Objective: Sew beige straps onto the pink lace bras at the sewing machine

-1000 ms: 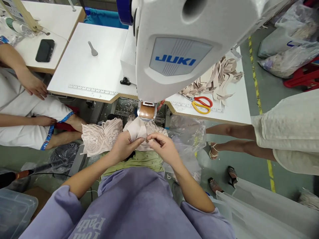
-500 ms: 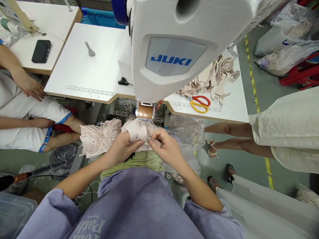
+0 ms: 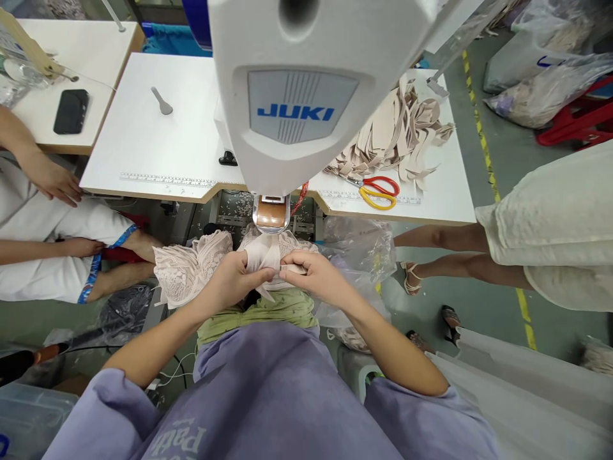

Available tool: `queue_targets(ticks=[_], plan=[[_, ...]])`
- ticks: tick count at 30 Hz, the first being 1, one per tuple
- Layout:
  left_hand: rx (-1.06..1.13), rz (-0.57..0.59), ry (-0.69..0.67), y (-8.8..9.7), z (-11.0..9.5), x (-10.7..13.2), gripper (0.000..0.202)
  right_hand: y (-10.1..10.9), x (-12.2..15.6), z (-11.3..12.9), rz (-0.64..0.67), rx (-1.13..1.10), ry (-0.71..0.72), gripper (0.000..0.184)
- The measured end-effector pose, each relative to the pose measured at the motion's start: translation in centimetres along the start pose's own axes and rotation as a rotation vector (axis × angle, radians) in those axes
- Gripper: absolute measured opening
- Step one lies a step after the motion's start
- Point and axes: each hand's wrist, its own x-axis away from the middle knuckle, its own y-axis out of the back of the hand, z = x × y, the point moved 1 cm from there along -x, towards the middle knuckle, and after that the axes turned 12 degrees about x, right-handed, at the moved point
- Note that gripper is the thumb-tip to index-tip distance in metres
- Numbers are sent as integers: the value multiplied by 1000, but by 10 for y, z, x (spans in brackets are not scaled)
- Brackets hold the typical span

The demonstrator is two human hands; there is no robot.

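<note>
Looking from far away through the head camera, I see both hands closed on the same beige cloth [image 3: 262, 253], just below the white sewing machine head [image 3: 297, 144]. The left hand [image 3: 232, 279] grips the cloth from its left side: the thumb lies along the front and points to the right hand [image 3: 313, 275], while the other fingers are partly hidden, so I cannot tell how they bend. The right hand makes a narrow pinch at the right edge of the cloth, its thumb and forefinger close together. Between the hands, a pointed end of pale fabric [image 3: 266, 294] hangs down near the green cloth [image 3: 272, 311] on the lap. To the left of the left hand is a beige lace piece [image 3: 177, 275]; I cannot tell if it is joined to the cloth. On the white table [image 3: 445, 198], red-and-yellow scissors [image 3: 380, 184] lie beside a heap of beige strips [image 3: 393, 140]. Well apart, at the far left, rests a co-worker's hand [image 3: 55, 177], its fingers loosely spread.
</note>
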Motion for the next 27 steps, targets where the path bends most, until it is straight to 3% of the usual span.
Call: queue_targets(ticks=[3,8,12,17,20,25,27], plan=[[41,60,82,2,3,-3,32,-5,-2,-3,68,-207,-107,22],[225,1,119,3,15,-7,32,-14,-1,-2,82,-478,-254,26],[348,-70,84,-7,16,-9,29,-16,-1,1,-12,-404,-191,29],[324,-144,39,-12,5,-5,32,-7,-4,6,-196,-73,-45,18],[330,-119,15,-4,14,1,40,5,-8,9,-95,-167,-68,20],[603,-216,-178,-4,44,12,95,34,-23,30,81,-449,-137,25],[598,-181,-230,-8,45,13,103,46,-32,46,237,-442,-131,26]])
